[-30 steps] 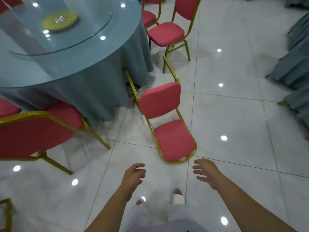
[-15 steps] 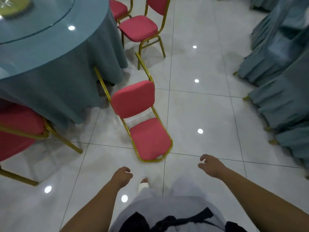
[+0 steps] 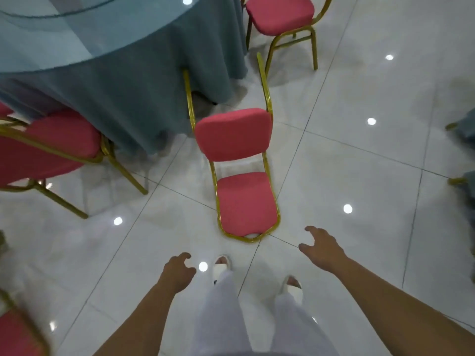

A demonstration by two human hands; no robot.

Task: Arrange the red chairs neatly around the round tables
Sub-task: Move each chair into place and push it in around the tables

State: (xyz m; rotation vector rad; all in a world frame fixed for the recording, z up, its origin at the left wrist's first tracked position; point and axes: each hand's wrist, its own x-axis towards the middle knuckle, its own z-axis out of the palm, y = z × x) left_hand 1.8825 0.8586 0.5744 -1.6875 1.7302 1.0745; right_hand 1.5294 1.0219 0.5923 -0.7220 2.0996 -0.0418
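Observation:
A red chair with a gold frame (image 3: 235, 136) lies tipped over on the white tile floor, its legs pointing toward the round table (image 3: 108, 55) draped in blue-grey cloth with a glass top. The fallen chair's backrest end is nearest me. My left hand (image 3: 177, 272) hovers low, fingers loosely curled, holding nothing, left of the chair's near end. My right hand (image 3: 321, 246) reaches forward with spread fingers, just right of that end, not touching it. Another red chair (image 3: 281, 14) stands upright at the table's far right, and one (image 3: 51, 145) at its left.
Part of a further red chair (image 3: 18, 332) shows at the bottom left corner. Blue-grey covered furniture with gold legs (image 3: 462, 181) lines the right edge. My feet in white slippers (image 3: 221, 265) stand just behind the fallen chair. Glossy floor stretches to the right.
The view has swung so the fallen chair lies straight ahead. Both hands have moved forward toward its near end, and my right fingers have spread.

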